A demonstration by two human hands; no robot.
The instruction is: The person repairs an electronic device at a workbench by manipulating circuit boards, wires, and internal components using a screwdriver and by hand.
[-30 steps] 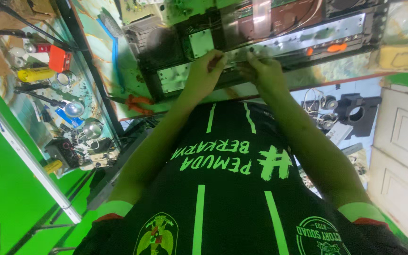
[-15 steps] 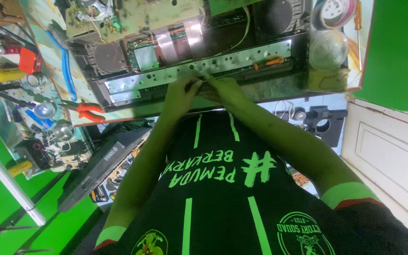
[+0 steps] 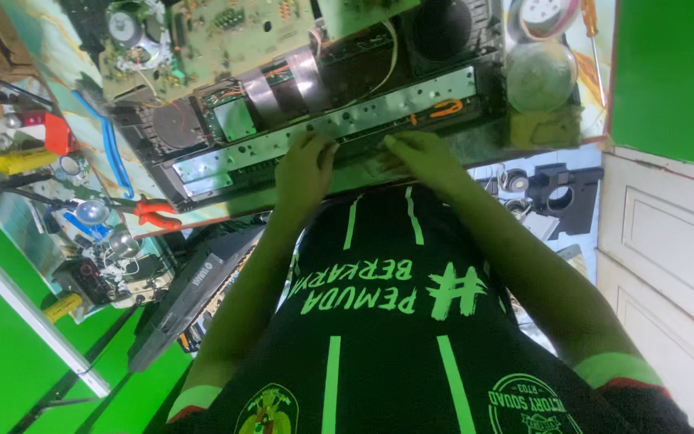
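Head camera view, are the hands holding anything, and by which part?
Both the left hand and right hand rest on the opened device's front edge; no clear grip visible.

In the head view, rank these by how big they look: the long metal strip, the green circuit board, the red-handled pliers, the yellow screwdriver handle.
Largest to smallest:
1. metal strip
2. green circuit board
3. pliers and screwdriver handle: alike, unranked.

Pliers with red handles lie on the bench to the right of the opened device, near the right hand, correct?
Not quite. The head view shows the red-handled pliers on the bench to the left of the opened device, nearer the left hand than the right hand. Both hands rest at the device's near edge.
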